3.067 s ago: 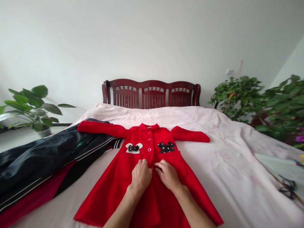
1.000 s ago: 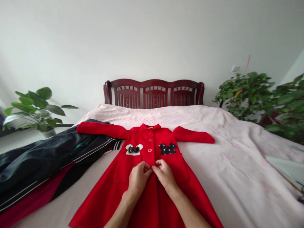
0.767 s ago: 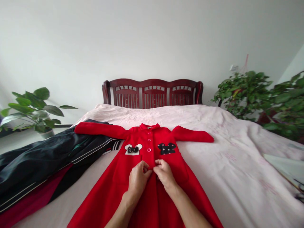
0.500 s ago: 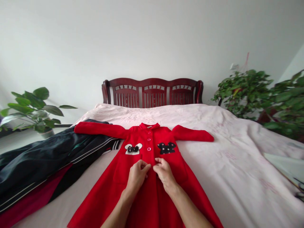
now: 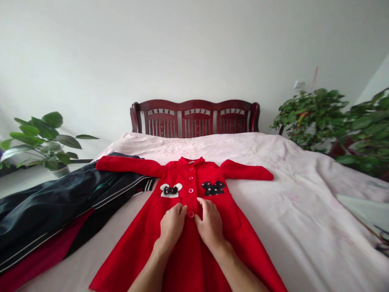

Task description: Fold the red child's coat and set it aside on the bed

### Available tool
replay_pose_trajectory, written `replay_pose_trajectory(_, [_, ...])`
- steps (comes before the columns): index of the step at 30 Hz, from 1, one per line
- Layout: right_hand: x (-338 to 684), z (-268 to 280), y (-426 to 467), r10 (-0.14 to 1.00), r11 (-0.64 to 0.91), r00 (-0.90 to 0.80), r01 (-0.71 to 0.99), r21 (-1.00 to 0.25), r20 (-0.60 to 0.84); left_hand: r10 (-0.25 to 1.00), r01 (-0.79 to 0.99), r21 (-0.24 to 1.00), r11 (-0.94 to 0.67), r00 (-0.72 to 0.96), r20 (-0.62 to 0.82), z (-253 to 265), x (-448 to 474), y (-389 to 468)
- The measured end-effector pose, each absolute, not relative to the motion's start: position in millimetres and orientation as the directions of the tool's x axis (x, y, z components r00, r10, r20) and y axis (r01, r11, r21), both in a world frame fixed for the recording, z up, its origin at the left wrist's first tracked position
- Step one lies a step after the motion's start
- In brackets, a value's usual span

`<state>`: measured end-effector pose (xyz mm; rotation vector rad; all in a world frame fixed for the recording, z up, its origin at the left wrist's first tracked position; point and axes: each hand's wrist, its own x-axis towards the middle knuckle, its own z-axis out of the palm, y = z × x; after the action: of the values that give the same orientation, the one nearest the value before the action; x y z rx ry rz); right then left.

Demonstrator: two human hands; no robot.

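Note:
A long red coat lies face up with its sleeves spread. Pink-rimmed buttons run down its front; the lowest visible button lies between my two hands. My left hand rests on the coat just left of this button, its fingers curled together with the thumb against them; whether cloth is pinched there is hidden. On the other side, my right hand touches the front, thumb and index finger apart. Above the pockets are a white mouse-head patch with a black bow and a black dotted patch.
A pale pink sheet covers the bed, which has a dark red wooden headboard. Dark striped clothing lies at left, partly under a coat sleeve. Potted plants stand at left, with leafy plants at right.
The lowest button has come into view between my hands. My right thumb and index finger have spread apart, and my left hand has shifted slightly left.

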<state>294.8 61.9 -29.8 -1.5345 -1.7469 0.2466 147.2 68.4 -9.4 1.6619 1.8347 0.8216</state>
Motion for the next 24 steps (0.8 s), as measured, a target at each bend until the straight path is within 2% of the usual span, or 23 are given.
replay_pose_trajectory(2, [297.7,-28.8,58.1,0.886,0.319,-0.088,0.828,-0.46,0.456,0.984,0.781,0.623,-0.054,-0.066,0.167,-7.4,146.1,63.3])
replay_pose_trajectory(5, [302.0,-29.1,54.7,0.904,0.341,-0.211,0.881,-0.329,0.372,0.951,0.907,0.369,-0.203,0.093,0.295,-18.7,147.4,57.8])
replay_pose_trajectory(8, [304.7,-29.1,52.5,0.928,0.317,-0.236,0.907,-0.277,0.288,0.947,0.94,0.221,-0.261,0.204,0.25,-34.6,146.6,53.3])
replay_pose_trajectory(14, [315.6,-30.7,39.9,0.938,0.312,-0.251,0.912,-0.267,0.238,0.909,0.904,0.118,-0.411,0.396,0.131,-33.1,107.4,34.7])
replay_pose_trajectory(20, [367.4,-33.0,7.7,0.938,0.277,-0.236,0.95,-0.141,0.253,0.951,0.954,0.02,-0.301,0.298,0.079,-27.9,33.1,0.1])
replay_pose_trajectory(24, [410.8,-36.3,-11.0,0.959,0.069,-0.043,0.994,-0.08,0.281,0.986,0.988,-0.015,-0.155,0.156,0.06,-27.8,9.2,-18.8])
